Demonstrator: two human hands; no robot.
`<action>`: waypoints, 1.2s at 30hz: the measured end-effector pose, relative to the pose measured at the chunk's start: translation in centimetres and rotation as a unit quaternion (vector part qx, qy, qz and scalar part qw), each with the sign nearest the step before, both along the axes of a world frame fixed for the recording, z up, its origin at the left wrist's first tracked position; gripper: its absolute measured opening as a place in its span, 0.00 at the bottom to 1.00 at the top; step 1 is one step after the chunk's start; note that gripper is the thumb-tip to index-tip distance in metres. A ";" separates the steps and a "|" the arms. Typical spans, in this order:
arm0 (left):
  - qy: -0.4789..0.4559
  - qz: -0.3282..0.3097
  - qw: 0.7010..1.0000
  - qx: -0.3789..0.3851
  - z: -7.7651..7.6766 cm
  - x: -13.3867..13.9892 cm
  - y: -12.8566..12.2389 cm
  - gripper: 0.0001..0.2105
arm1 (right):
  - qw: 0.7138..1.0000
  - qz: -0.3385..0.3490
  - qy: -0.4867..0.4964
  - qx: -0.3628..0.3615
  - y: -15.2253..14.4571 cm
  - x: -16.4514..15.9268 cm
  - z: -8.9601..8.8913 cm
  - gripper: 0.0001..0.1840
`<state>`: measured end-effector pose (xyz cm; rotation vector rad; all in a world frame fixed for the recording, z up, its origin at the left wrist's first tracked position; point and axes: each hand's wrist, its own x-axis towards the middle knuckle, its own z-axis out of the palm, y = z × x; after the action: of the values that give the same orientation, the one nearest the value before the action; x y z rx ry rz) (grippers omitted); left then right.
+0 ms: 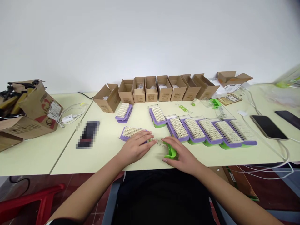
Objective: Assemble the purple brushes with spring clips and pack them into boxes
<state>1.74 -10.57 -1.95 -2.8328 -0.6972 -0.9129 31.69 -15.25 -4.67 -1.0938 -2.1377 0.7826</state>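
Note:
Near the front edge of the table, my right hand (184, 157) is curled around a bright green curved plastic piece (171, 152). A row of thin metal wire loops (161, 143) spans the gap between my two hands. My left hand (137, 147) pinches the left end of these loops with thumb and fingertips; its exact hold is partly hidden. Just behind my left hand lies a purple brush-like block (132, 131) with rows of pale tips, partly covered by the fingers. To the right, several similar purple-and-green blocks (193, 128) stand side by side.
Open cardboard boxes (152, 93) line the wall. A green strip with wire loops (183, 108) and another green piece (215, 103) lie behind the blocks. Phones (268, 127) and white cables (281, 153) are at right; a large carton (35, 115) stands at left.

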 end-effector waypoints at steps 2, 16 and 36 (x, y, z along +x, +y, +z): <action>0.051 -0.010 0.998 0.025 -0.5 0.3 -0.5 0.21 | 0.999 -0.031 -0.035 0.012 -2.1 0.8 -0.6 0.39; 0.083 0.084 0.992 -0.043 -0.9 1.1 -0.9 0.30 | 0.982 -0.095 -0.127 0.106 -3.6 2.2 -2.3 0.36; 0.056 0.142 0.930 -0.334 0.7 -12.5 1.7 0.37 | 0.988 -0.090 -0.101 0.069 -2.1 -1.2 -1.6 0.24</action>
<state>-10.76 -8.90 -1.21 -3.1460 -1.6140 -0.5243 30.53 -17.33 -6.27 -1.3171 -2.1826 0.4506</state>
